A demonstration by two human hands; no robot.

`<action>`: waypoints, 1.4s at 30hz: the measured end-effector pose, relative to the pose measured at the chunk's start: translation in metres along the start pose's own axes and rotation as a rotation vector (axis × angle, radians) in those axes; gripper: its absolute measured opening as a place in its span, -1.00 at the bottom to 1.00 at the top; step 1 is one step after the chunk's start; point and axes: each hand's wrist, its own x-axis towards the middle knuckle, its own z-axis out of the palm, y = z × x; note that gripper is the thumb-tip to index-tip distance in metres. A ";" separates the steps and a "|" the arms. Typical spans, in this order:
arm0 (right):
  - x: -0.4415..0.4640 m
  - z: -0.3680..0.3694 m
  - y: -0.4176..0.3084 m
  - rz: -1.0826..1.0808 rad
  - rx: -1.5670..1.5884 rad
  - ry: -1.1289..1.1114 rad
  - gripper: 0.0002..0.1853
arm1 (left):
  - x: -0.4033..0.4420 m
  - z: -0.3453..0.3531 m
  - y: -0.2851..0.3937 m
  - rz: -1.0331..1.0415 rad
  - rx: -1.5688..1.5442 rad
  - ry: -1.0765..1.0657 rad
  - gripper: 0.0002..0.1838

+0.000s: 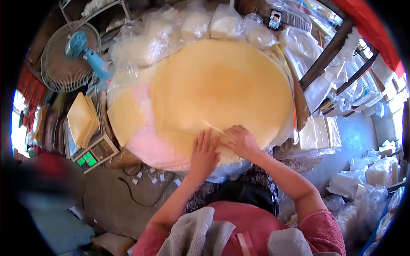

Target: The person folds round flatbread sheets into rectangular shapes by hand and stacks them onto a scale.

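A broad, rounded pile of thin yellowish sheets (222,81) lies in front of me, with a pinkish layer (143,104) showing under its left side. My left hand (206,151) rests flat on the near edge of the pile, its fingers stretched out. Close beside it, my right hand (241,141) is closed, fingers bent, at a raised edge of the top sheet (213,127). Its fingertips are partly hidden, but the sheet's edge appears pinched between them.
Left of the pile stands a scale (96,153) carrying a stack of yellowish sheets (82,119). Behind it is a fan (77,45). Plastic-wrapped bundles (196,21) line the back, with a phone (275,19) among them. Wrapped packs (380,170) lie at the right.
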 end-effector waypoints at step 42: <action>-0.058 0.013 0.015 -0.228 -0.197 -0.054 -0.23 | 0.113 -0.066 -0.095 -0.486 -0.947 0.627 -0.77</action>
